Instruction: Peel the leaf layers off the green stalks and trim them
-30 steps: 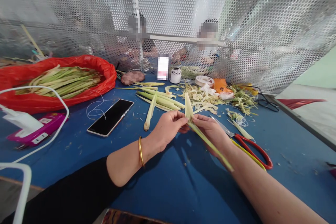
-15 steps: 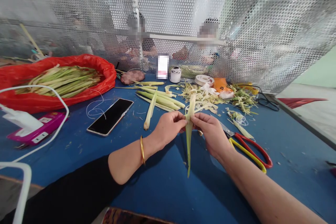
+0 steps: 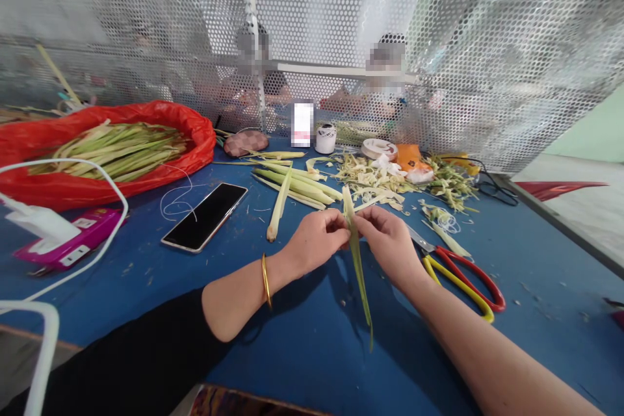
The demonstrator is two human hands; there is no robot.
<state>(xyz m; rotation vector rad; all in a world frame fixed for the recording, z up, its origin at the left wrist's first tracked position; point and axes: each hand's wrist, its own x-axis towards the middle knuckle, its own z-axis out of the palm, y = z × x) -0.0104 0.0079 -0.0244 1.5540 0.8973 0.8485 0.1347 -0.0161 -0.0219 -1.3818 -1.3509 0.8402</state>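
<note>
A long, narrow green leaf (image 3: 357, 260), pale at its upper end, is pinched between my two hands over the blue table (image 3: 292, 357). My left hand (image 3: 319, 237) grips its left edge with thumb and curled fingers; my right hand (image 3: 390, 240) holds the right edge at about the same height. The leaf's thin tip hangs down toward me. Beyond my hands lie several pale green leaf stalks (image 3: 312, 188), with one separate stalk (image 3: 279, 208) nearer my left hand. Scissors (image 3: 468, 276) with red and yellow handles rest beside my right wrist.
At left are a red plastic bag (image 3: 195, 130) of long leaves, a black phone (image 3: 207, 216) and a purple power strip (image 3: 80, 240) with a white cable. Leaf scraps (image 3: 361, 172), a tape roll (image 3: 379, 148) and a lit phone (image 3: 302, 125) stand before a perforated metal screen (image 3: 336, 26); people sit behind it.
The leaf has slid lower between my fingers and tilted, its tip swinging toward the right. Both hands stay almost in the same place.
</note>
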